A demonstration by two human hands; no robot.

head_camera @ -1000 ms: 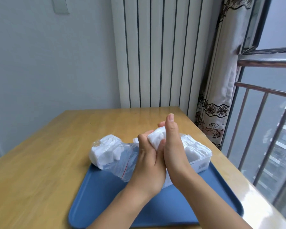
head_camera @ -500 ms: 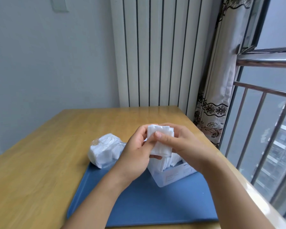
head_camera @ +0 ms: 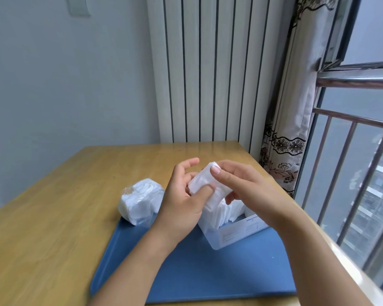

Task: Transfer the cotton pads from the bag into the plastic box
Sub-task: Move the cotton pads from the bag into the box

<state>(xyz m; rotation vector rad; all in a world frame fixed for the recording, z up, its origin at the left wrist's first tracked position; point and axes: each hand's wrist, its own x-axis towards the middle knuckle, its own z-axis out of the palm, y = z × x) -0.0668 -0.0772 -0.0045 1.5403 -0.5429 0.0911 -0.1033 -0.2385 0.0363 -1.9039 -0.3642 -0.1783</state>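
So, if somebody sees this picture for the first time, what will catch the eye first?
First the two hands at the centre: the left hand and right hand together hold a white stack of pads above the box, which already has pads standing in it. Next comes the blue tray under the box, and the bag with more pads at the tray's far left corner.
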